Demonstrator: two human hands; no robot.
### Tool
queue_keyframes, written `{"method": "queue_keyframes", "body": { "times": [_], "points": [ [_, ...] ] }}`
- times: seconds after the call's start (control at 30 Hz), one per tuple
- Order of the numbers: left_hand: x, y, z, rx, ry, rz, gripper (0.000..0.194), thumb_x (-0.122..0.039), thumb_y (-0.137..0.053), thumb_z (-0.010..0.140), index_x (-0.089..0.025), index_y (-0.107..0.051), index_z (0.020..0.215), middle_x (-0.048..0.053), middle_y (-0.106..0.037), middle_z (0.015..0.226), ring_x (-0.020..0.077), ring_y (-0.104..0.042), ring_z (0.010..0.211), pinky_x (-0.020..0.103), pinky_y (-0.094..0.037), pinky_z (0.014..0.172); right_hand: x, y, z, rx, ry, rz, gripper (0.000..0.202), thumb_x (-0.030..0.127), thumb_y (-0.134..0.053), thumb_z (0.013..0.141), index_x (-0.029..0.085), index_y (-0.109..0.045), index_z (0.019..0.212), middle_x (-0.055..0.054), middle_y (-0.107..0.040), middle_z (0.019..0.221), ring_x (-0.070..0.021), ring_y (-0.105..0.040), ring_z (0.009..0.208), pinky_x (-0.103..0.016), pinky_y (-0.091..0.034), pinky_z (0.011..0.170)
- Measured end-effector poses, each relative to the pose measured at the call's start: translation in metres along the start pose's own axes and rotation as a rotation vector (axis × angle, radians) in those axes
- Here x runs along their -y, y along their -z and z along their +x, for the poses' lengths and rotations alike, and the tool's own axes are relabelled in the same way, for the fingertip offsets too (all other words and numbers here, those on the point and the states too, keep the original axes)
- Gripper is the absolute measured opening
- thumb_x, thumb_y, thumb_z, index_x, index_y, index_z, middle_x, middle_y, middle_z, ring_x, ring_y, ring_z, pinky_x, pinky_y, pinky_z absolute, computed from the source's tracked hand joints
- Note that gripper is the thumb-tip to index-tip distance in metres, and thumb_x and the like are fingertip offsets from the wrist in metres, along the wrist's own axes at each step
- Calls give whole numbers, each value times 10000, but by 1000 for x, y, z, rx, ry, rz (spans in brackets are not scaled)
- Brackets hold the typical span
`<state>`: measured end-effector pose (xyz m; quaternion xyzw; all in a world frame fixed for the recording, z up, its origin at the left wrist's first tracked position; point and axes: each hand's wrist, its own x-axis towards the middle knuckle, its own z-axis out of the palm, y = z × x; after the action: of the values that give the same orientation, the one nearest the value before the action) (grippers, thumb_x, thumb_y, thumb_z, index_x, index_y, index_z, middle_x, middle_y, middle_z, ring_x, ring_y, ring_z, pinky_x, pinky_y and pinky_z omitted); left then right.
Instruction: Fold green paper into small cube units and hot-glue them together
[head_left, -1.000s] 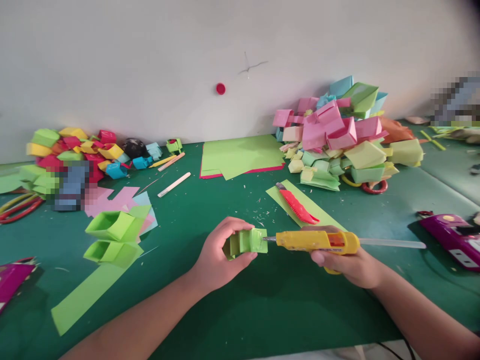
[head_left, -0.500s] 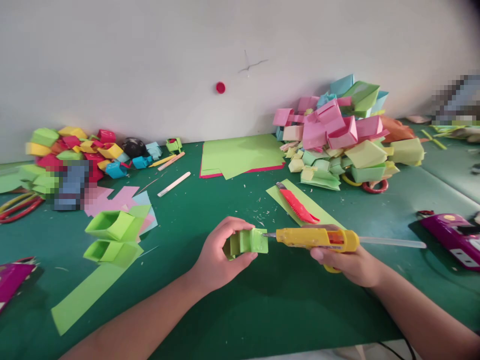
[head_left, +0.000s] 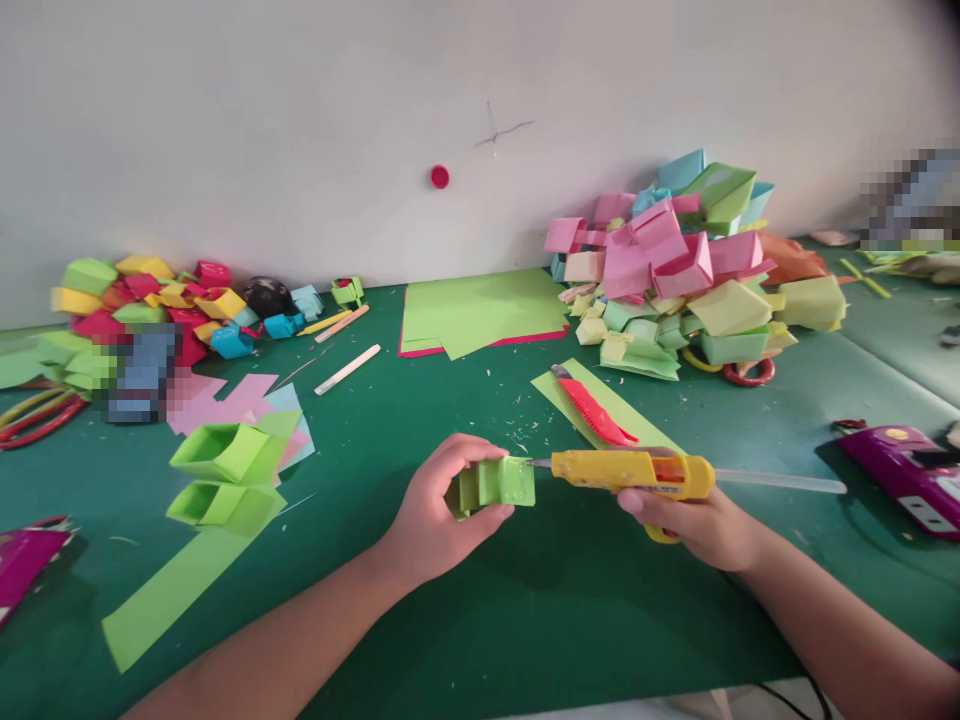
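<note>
While the left hand [head_left: 435, 505] pinches a folded green paper piece [head_left: 517, 482] between thumb and fingers, the right hand [head_left: 694, 520] is wrapped around a yellow hot-glue gun [head_left: 615, 472]. The paper piece is held above the green surface [head_left: 525, 620], near the middle of the view. With that piece as the center of a clock, the gun points in from three o'clock, its metal nozzle [head_left: 540, 463] at the piece's upper right edge; whether the two touch is too small to tell. A translucent glue stick [head_left: 780, 481] juts from the gun's rear, also toward three.

At two o'clock, near the gun, a red utility knife [head_left: 596, 410] rests on a green paper strip [head_left: 622, 413]. Between one and two, a heap of pastel paper boxes [head_left: 652, 245] stands by the white wall [head_left: 300, 120]. Green paper sheets [head_left: 484, 310] lie at twelve, over a red one. At ten is a slim pale tool [head_left: 349, 369], and beyond it a pile of small folded boxes [head_left: 150, 290]. Two open green boxes [head_left: 259, 455] sit at nine.
</note>
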<state>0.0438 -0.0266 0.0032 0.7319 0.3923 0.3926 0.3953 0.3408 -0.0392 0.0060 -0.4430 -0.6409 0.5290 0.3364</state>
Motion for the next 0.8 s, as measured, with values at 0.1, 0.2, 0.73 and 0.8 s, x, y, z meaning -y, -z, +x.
{"method": "queue_keyframes", "body": {
  "times": [0.1, 0.2, 0.73, 0.8],
  "points": [
    [-1, 0, 0, 2, -1, -3, 346, -294, -758, 846, -251, -642, 1169, 74, -610, 1140, 189, -631, 873, 284, -527, 676, -5, 1, -1, 7, -36, 24, 405, 601, -682, 879, 203, -677, 800, -15, -556, 715, -147, -510, 636, -257, -483, 548],
    [-1, 0, 0, -1, -3, -8, 345, -284, -757, 846, -252, -640, 1169, 73, -605, 1139, 188, -632, 878, 282, -526, 677, -12, 2, -3, 19, -57, 29, 402, 591, -674, 891, 196, -670, 818, 0, -515, 686, -126, -454, 591, -242, -442, 504],
    [0, -1, -1, 1, 6, -7, 350, -282, -759, 845, -247, -637, 1170, 80, -603, 1149, 194, -628, 901, 278, -522, 682, -5, 5, -3, 2, -50, 3, 379, 593, -698, 879, 220, -763, 898, -70, -714, 881, -227, -660, 832, -338, -577, 743],
    [0, -1, -1, 1, 6, -11, 349, -277, -759, 842, -249, -637, 1169, 77, -603, 1147, 191, -627, 893, 275, -521, 675, -9, 5, -4, 8, -47, 5, 369, 587, -693, 885, 225, -760, 896, -66, -709, 872, -223, -657, 826, -336, -577, 732]
  ]
}}
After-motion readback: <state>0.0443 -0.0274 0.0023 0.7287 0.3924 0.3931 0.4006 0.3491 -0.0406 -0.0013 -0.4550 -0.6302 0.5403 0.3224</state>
